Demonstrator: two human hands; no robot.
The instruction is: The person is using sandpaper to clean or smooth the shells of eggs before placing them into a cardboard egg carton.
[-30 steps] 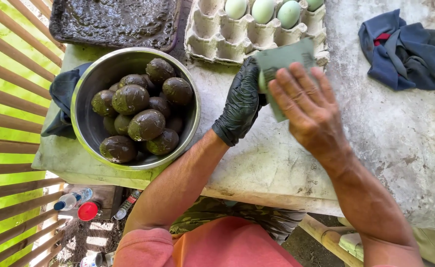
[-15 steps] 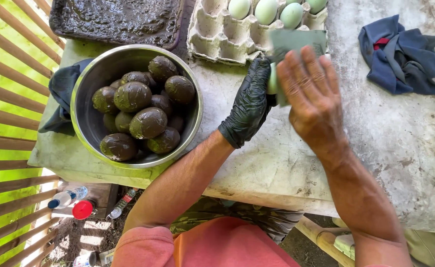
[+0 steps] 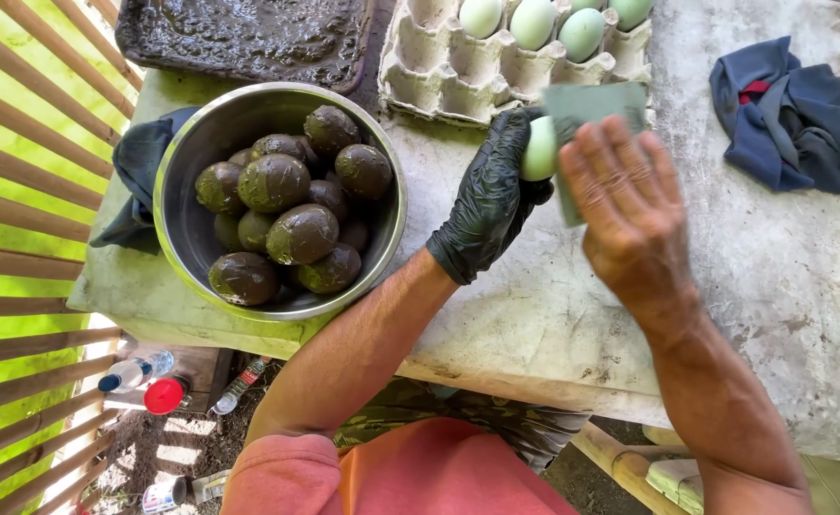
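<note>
The pale green egg [image 3: 539, 149], hidden behind the green pad [image 3: 591, 114] a second ago, now shows between the gloved left hand [image 3: 489, 195] and the bare right hand [image 3: 630, 205]. Both hands have shifted slightly right and farther, toward the egg tray [image 3: 458, 72].

This was an outdoor rural work spot; a rough concrete desk [image 3: 782, 286] stood beside a bamboo-slat fence [image 3: 19, 191]; a tray of dark mud [image 3: 238, 38] lay by a pulp egg carton [image 3: 458, 67]; bare dirt showed below.
</note>
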